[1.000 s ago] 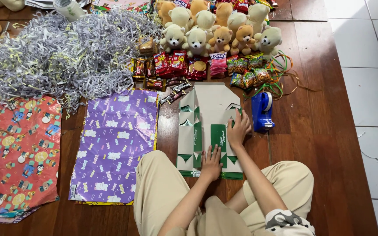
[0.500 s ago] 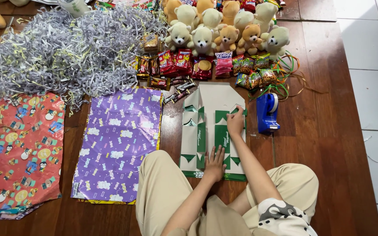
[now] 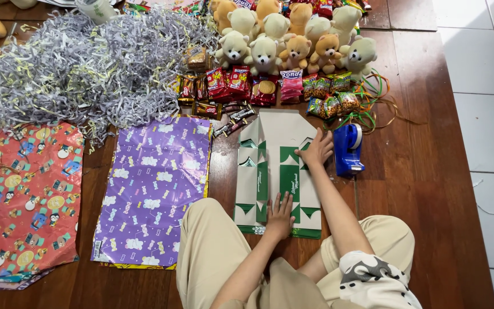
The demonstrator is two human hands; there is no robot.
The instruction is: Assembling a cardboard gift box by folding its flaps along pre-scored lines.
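Observation:
A flattened white and green cardboard box [image 3: 275,166] lies on the brown wooden floor in front of my knees. My left hand [image 3: 280,215] presses flat on its near end, fingers spread. My right hand [image 3: 317,150] rests on the far right part of the box, fingers bent on a flap. A blue tape dispenser [image 3: 348,149] stands just right of my right hand.
Purple wrapping paper [image 3: 156,189] and red wrapping paper [image 3: 30,194] lie to the left. A heap of shredded paper [image 3: 87,68] fills the far left. Several teddy bears [image 3: 293,34], snack packets [image 3: 241,86] and curling ribbon [image 3: 373,103] sit at the far edge. White tiles [image 3: 481,114] begin on the right.
My right hand has slid farther up the box toward its far right flap. My left hand stays pressed on the near end.

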